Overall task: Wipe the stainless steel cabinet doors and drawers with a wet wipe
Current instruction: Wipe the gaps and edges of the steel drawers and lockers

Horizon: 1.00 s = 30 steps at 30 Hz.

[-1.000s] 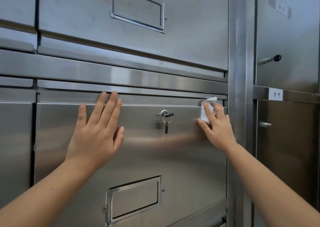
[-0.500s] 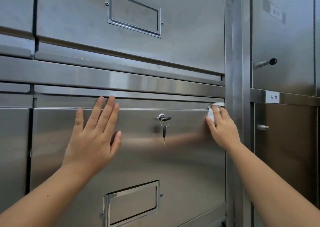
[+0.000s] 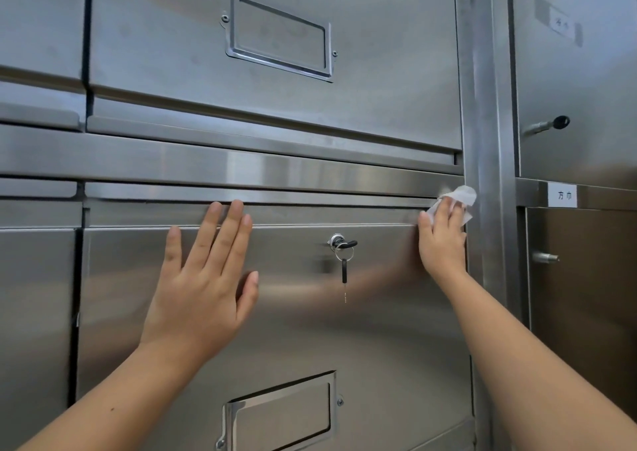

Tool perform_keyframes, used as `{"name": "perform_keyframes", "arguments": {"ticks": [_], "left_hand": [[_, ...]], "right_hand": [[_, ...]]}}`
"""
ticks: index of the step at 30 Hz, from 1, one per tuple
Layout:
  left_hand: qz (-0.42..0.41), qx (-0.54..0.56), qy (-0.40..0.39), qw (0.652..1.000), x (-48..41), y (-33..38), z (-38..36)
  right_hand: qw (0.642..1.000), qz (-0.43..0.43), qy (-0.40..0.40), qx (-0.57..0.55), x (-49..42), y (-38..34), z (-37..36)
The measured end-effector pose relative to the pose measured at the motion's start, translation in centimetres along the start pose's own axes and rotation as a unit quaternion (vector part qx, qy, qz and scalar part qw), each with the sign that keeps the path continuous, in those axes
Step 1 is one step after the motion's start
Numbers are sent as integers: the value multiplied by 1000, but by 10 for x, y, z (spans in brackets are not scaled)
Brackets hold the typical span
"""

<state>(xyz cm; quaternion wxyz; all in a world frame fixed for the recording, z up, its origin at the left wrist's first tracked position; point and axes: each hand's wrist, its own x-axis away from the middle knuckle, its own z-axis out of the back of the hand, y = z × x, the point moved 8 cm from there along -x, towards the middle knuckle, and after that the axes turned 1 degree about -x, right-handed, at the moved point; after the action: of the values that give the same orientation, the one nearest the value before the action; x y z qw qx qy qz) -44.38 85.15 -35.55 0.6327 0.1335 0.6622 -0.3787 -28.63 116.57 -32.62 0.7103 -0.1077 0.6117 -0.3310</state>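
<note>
A key [image 3: 344, 269] hangs from a lock [image 3: 336, 241] between left hand [image 3: 203, 295] and right hand [image 3: 443, 244]. Right of the right hand, a label [image 3: 564, 195]; above it, a second key [image 3: 560, 122].

You're facing the stainless steel cabinet [image 3: 379, 82]: your left hand [image 3: 203, 285] lies flat on the lower drawer front [image 3: 379, 330], fingertips up at its top lip. A key [image 3: 344, 245] sits in the middle lock, a second one dangling from its ring. Your right hand [image 3: 443, 240] presses the wet wipe [image 3: 460, 195] against the drawer's top right corner, beside the upright post [image 3: 489, 106].
</note>
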Motion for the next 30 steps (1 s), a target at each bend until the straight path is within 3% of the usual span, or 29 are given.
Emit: {"name": "perform_keyframes", "arguments": {"ticks": [4,8,10,15,18,25,30], "left_hand": [[1,9,8,1000,0,0,0],[0,12,6,1000,0,0,0],[0,10,2,1000,1,0,0],[1,10,2,1000,1,0,0],[4,9,3,1000,0,0,0],[1,3,-5,1000,0,0,0],[2,2,-7,1000,1,0,0]], "right_hand": [[999,21,-32,31,-2,-5,-7],[987,148,-42,36,22,-37,-16],[983,172,-54,42,25,-39,-17],[994,54,-75,50,0,0,-4],[995,39,-83,42,-5,7,-2],[983,143,-98,57,15,-26,-9],[948,274,-117,109,41,-70,-23]]}}
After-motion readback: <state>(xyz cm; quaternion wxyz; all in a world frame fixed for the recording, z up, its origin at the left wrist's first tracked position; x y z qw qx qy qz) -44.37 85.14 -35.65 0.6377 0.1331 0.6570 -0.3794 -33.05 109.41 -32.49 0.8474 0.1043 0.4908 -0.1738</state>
